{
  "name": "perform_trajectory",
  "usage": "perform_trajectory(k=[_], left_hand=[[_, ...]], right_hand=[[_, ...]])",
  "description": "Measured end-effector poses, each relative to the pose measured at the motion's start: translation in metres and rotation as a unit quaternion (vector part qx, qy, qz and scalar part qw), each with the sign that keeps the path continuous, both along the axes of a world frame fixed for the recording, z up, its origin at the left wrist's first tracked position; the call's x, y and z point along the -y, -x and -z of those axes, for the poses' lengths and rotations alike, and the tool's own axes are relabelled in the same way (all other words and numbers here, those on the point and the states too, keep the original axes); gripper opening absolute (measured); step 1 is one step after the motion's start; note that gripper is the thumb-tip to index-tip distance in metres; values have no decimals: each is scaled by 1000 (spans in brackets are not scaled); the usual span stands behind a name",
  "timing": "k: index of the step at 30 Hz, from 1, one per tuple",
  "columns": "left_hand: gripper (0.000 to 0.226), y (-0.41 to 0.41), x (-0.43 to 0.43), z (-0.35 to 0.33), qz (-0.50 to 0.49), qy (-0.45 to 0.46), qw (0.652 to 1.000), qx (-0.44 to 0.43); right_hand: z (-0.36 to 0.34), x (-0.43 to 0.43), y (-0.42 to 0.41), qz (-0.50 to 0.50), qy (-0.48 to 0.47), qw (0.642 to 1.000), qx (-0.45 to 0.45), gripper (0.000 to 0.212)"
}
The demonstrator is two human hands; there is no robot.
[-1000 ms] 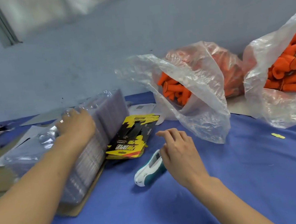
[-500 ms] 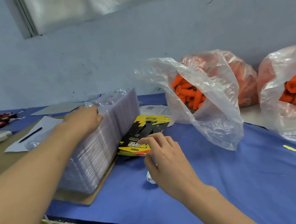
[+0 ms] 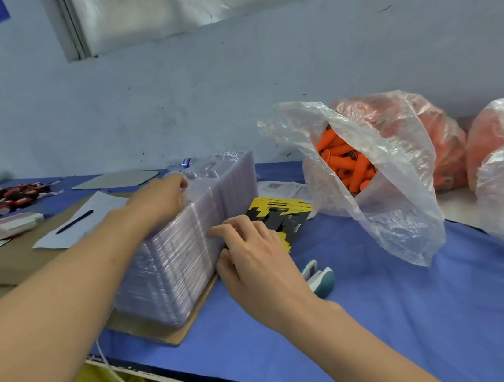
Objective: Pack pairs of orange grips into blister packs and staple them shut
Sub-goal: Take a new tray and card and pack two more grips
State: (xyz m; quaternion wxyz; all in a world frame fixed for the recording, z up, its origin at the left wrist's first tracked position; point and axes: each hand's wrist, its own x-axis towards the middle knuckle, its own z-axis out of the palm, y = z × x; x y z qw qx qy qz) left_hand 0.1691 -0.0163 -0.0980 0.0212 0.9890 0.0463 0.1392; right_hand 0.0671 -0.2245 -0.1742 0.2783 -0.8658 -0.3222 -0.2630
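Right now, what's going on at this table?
A person is working at the stack of clear blister packs. The left hand grips the stack's top. The right hand has its fingertips on the side edges, and it is unclear whether one pack is pinched free. The stapler lies untouched on the blue cloth, and the yellow and black cards lie just beyond that hand. The orange grips sit in their open bag.

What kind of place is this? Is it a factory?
Probably a small packing workshop, not a home. On the blue-covered bench are a stack of clear blister packs, big plastic bags full of orange grips, and a stapler for closing the packs.
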Motion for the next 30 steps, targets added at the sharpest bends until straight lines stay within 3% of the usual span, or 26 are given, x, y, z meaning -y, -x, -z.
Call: perform_trajectory(k=[10, 14, 30], left_hand=[[34, -4, -7, -16, 14, 69, 998, -5], [35, -4, -9, -23, 12, 64, 998, -7], [33, 1, -8, -28, 18, 79, 996, -27]], right_hand=[[-9, -60, -25, -56, 45, 993, -92, 70], [-3, -72, -31, -66, 59, 987, -133, 71], [10, -75, -31, -54, 73, 991, -99, 69]])
